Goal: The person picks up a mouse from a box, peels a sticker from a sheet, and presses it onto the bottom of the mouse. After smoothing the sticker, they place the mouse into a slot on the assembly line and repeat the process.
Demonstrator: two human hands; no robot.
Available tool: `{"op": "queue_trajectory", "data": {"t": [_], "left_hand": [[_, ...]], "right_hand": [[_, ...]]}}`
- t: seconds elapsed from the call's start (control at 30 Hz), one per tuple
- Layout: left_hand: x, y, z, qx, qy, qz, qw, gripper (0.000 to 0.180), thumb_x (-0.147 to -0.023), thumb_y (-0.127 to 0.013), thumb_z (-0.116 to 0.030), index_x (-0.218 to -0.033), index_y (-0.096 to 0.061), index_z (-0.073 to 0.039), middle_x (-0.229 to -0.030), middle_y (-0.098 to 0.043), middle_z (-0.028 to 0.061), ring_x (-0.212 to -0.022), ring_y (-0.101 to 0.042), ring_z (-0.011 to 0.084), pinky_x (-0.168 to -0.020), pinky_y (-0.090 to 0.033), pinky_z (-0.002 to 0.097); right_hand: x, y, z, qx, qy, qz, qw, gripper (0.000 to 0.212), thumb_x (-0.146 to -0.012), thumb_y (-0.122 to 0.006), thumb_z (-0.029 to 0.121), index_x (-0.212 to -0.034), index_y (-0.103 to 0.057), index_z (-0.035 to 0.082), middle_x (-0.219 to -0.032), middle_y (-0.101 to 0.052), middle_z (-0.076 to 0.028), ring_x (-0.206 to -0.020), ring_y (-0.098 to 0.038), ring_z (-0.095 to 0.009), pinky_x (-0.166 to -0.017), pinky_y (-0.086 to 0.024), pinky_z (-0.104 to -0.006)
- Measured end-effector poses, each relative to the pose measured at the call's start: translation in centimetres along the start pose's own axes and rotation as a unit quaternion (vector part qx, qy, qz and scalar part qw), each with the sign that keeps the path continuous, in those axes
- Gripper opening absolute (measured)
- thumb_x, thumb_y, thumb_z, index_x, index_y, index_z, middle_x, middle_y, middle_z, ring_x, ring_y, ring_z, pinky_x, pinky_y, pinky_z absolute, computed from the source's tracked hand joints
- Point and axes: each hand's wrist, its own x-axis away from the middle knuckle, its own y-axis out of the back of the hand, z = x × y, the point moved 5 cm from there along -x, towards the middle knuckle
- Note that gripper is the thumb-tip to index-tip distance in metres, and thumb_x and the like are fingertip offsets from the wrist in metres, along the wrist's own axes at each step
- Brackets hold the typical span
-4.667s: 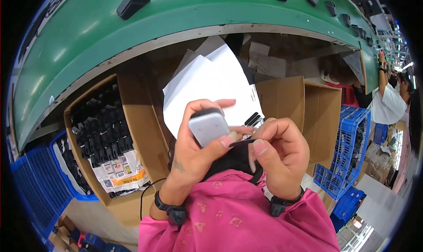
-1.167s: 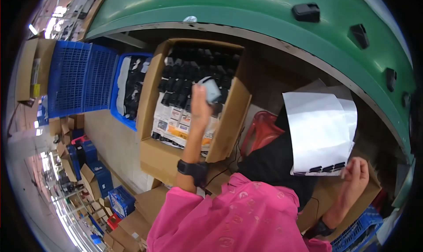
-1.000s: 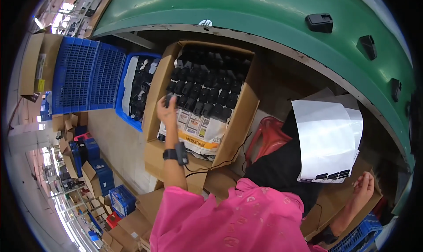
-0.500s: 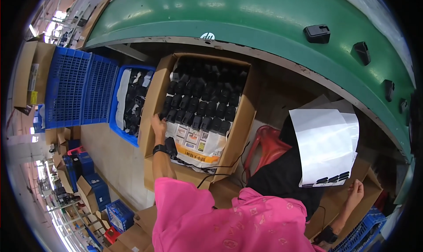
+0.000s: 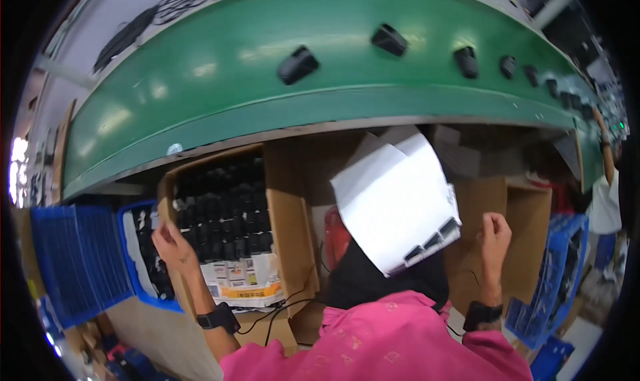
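My left hand (image 5: 175, 249) hovers over the left wall of a cardboard box (image 5: 288, 224), its fingers slightly apart and nothing visible in them. Rows of black plastic housings (image 5: 227, 224) fill the far part of that box, with printed paper (image 5: 233, 274) on the near side. My right hand (image 5: 494, 242) is raised beside the white sheets (image 5: 393, 201) on my lap, apart from them. Its fingers are bunched together; whatever they may hold is too small to make out. Several small black strips (image 5: 432, 240) lie along the sheets' near edge.
A green workbench (image 5: 220, 91) spans the far side, carrying several black housings (image 5: 298, 65) spaced along it. Blue crates (image 5: 80, 261) stand at the left, another blue crate (image 5: 550, 274) at the right. Another person's arm (image 5: 605, 144) reaches to the bench at far right.
The view has swung right. My left hand has come away from the housings in the box. My right hand has risen beside the sheets, and more of the bench shows.
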Motion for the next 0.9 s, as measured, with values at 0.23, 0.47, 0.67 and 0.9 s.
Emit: {"op": "queue_trajectory", "data": {"t": [0.23, 0.47, 0.67, 0.9], "left_hand": [[-7.0, -12.3, -32.1, 0.120, -0.392, 0.078, 0.909, 0.048, -0.091, -0.056, -0.024, -0.134, -0.043, -0.008, -0.117, -0.055, 0.0173, -0.110, -0.049, 0.0377, -0.099, -0.036, 0.0436], [-9.6, -19.2, -32.4, 0.104, -0.326, 0.151, 0.927, 0.045, -0.092, -0.054, -0.027, -0.131, -0.044, -0.006, -0.107, -0.056, 0.0196, -0.099, -0.054, 0.0352, -0.088, -0.043, 0.0413], [4.8, -7.0, -36.4, 0.550, 0.097, 0.340, 0.756, 0.048, -0.088, -0.057, -0.019, -0.130, -0.041, -0.003, -0.119, -0.047, 0.0151, -0.089, -0.057, 0.0236, -0.083, -0.045, 0.0300], [19.7, -6.4, -39.0, 0.595, 0.152, 0.506, 0.606, 0.055, -0.082, -0.060, -0.008, -0.130, -0.032, -0.006, -0.105, -0.050, 0.0069, -0.096, -0.052, 0.0134, -0.084, -0.045, 0.0268]], "right_hand": [[5.0, -3.3, 6.8, 0.088, 0.251, -0.001, 0.964, 0.014, -0.086, -0.060, 0.004, -0.098, -0.062, -0.001, -0.078, -0.056, -0.005, -0.067, -0.052, -0.009, -0.058, -0.042, -0.0208], [6.5, -6.0, 6.5, 0.108, 0.252, 0.032, 0.961, 0.038, -0.076, -0.070, 0.002, -0.112, -0.060, -0.003, -0.089, -0.055, -0.010, -0.066, -0.055, -0.015, -0.057, -0.047, -0.0256], [5.2, -8.0, 5.2, 0.172, 0.269, 0.092, 0.943, 0.035, -0.078, -0.069, 0.008, -0.111, -0.060, -0.001, -0.085, -0.056, -0.013, -0.067, -0.056, -0.023, -0.057, -0.047, -0.0319], [3.7, -6.5, 4.1, 0.006, 0.067, 0.133, 0.989, 0.022, -0.083, -0.060, -0.001, -0.105, -0.057, -0.003, -0.086, -0.060, -0.006, -0.074, -0.057, -0.011, -0.062, -0.048, -0.0235]]}}
